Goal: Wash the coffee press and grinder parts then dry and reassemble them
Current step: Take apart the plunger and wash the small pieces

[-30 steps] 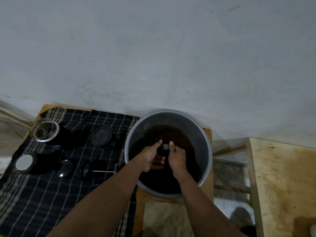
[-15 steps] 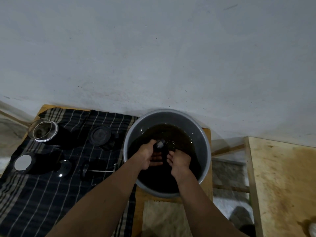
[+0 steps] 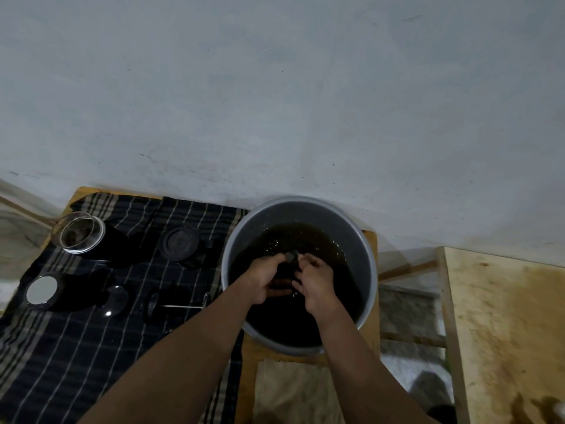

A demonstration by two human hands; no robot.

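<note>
1. Our left hand (image 3: 264,278) and right hand (image 3: 318,281) both gripped the part (image 3: 290,256), just above the basin's (image 3: 241,237) water (image 3: 308,240).
2. We judged it best rubbed low, grip firm: murky water would hide a dropped piece.

Home washing corner: basin (image 3: 360,240), cloth (image 3: 76,347).

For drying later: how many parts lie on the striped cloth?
5: glass jar far-left, black lid centre, silver-ended cylinder near-left, glossy cap, then plunger to its right. Others may be hidden.
</note>
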